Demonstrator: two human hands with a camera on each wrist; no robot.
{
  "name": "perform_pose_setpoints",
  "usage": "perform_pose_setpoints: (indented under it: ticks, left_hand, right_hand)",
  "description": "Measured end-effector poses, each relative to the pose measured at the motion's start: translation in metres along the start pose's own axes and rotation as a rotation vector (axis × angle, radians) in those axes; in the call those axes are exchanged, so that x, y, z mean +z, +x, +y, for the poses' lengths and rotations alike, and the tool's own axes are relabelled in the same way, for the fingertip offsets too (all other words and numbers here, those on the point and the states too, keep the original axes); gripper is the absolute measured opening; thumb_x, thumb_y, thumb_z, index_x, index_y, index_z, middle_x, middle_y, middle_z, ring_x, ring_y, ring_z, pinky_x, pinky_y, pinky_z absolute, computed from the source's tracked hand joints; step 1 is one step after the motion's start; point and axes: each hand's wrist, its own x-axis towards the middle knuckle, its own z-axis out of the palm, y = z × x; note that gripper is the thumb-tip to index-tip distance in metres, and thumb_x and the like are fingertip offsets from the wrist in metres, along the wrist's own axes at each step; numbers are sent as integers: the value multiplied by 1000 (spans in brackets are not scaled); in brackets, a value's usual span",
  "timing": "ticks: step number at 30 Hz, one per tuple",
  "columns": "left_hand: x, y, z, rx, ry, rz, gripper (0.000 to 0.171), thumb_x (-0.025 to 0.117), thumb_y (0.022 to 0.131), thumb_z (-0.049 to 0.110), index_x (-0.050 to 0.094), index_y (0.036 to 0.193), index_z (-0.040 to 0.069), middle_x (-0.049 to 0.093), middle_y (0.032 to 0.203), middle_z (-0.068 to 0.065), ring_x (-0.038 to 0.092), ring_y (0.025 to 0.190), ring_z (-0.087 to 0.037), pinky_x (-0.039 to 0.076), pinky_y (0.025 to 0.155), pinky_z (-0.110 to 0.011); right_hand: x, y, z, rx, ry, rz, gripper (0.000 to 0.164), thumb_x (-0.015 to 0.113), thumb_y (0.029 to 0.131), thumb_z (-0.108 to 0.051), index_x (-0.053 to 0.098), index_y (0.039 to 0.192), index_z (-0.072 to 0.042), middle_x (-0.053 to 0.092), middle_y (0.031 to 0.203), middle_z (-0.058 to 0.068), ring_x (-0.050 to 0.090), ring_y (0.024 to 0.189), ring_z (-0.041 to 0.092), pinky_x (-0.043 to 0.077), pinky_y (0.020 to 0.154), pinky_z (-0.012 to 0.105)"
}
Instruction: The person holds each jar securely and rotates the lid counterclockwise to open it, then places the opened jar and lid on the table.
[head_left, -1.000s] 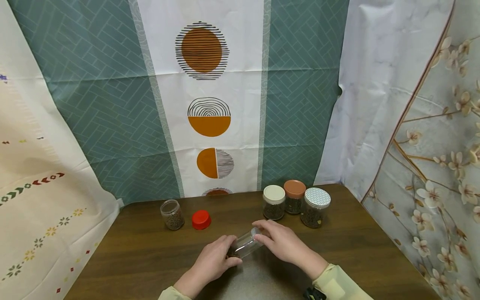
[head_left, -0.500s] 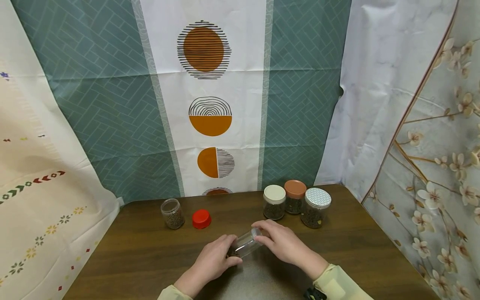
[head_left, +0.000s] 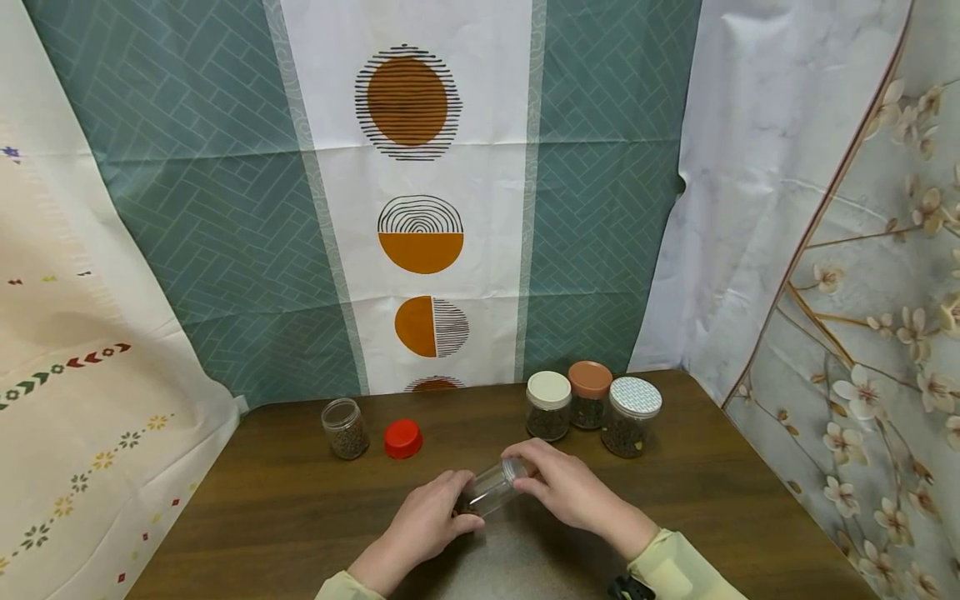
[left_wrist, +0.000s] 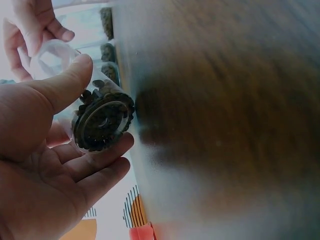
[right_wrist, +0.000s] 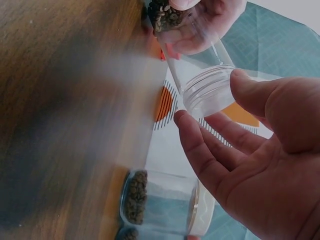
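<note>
A clear jar (head_left: 491,490) with a bare threaded mouth is held tilted over the table, its mouth up toward the right. Dark brown pellets (left_wrist: 102,122) lie gathered at its base. My left hand (head_left: 431,517) grips the base end between thumb and fingers. At the mouth end, my right hand (head_left: 566,485) holds the threaded rim (right_wrist: 207,90), thumb on one side and fingertips on the other. Left of the hands, a smaller lidless jar (head_left: 347,435) holds brown pellets, and a red lid (head_left: 402,439) lies beside it.
At the back right of the wooden table (head_left: 285,508) stand three lidded jars with dark contents: one cream-lidded jar (head_left: 548,408), one orange-lidded jar (head_left: 588,398) and one jar with a patterned lid (head_left: 632,421). Patterned cloths (head_left: 600,208) hang behind and beside the table.
My right fingers have shifted slightly at the rim, and a little more of the jar's mouth shows. The left hand and the other jars stay where they were.
</note>
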Motion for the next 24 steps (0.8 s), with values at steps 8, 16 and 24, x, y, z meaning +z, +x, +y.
perform_pose_setpoints:
  ticks: [8,16,24]
  left_hand:
    - [-1,0,1,-1,-7,-6,49,92,91,34,69,128,10,68,107,3,62,89,-11,55,76,-41]
    - [1,0,-1,18,-17,1,46,92,91,35,69,125,13,65,103,4,58,84,-8,53,72,-37]
    - [2,0,-2,18,-15,3,47,92,92,36,69,125,12,66,104,5,60,86,-9,54,73,-38]
  right_hand:
    - [0,-3,0,-33,39,-12,35,74,107,-16,66,140,-22,65,136,-5,72,111,21,60,89,42]
    - [2,-2,3,-28,26,-22,43,78,103,-9,64,141,-26,62,139,-9,70,117,21,59,91,43]
    - [1,-1,3,37,51,-25,44,74,109,-30,62,151,-22,61,143,-3,72,113,19,60,90,43]
